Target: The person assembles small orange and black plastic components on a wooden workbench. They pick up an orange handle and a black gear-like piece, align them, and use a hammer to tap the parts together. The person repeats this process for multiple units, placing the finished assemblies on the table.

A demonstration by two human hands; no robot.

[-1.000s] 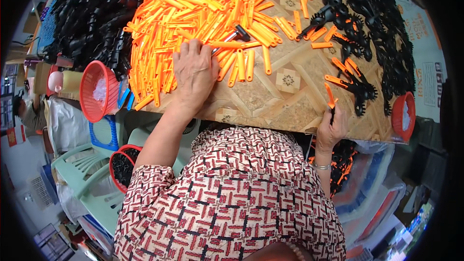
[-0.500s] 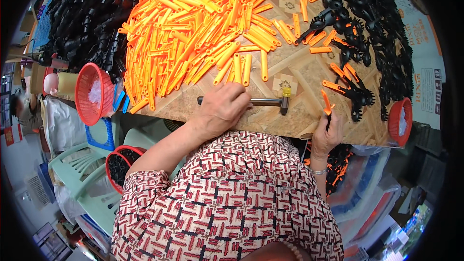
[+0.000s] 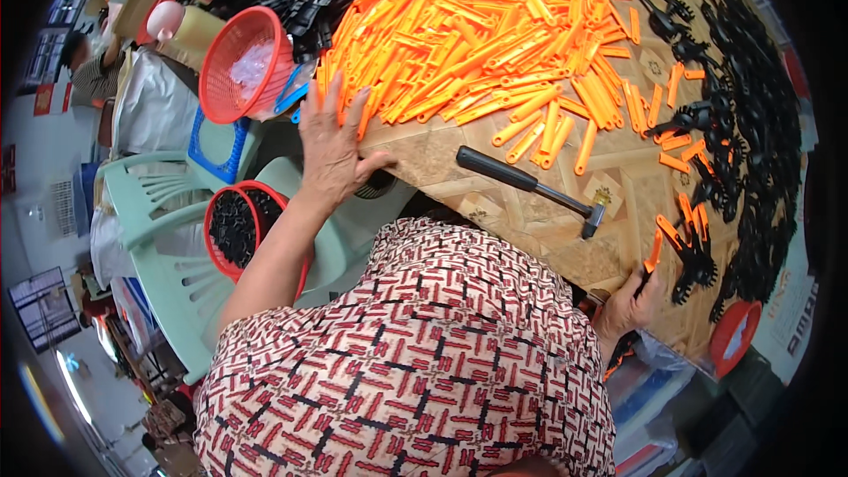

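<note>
My left hand [image 3: 334,155] reaches to the near left edge of a big heap of orange plastic handle strips [image 3: 477,44]. Its fingers are spread and nothing is held in them. A hammer [image 3: 526,184] with a black grip lies by itself on the wood-patterned table, its head toward the right. Low at the table's right front edge, my right hand [image 3: 629,307] is closed around a piece with an upright orange strip [image 3: 654,252]; its dark lower part is mostly hidden by the fingers.
Black toothed spoon-like utensils [image 3: 751,141] crowd the table's right side, some with orange strips. A red basket [image 3: 208,79] with clear plastic stands at the left, a smaller red one [image 3: 735,336] at lower right. Green chairs [image 3: 141,203] and a red tub of black parts [image 3: 212,238] are left.
My left hand has let go of the hammer and moved left to the heap's edge, opening out. The view has turned; my right hand still holds the orange-topped piece.
</note>
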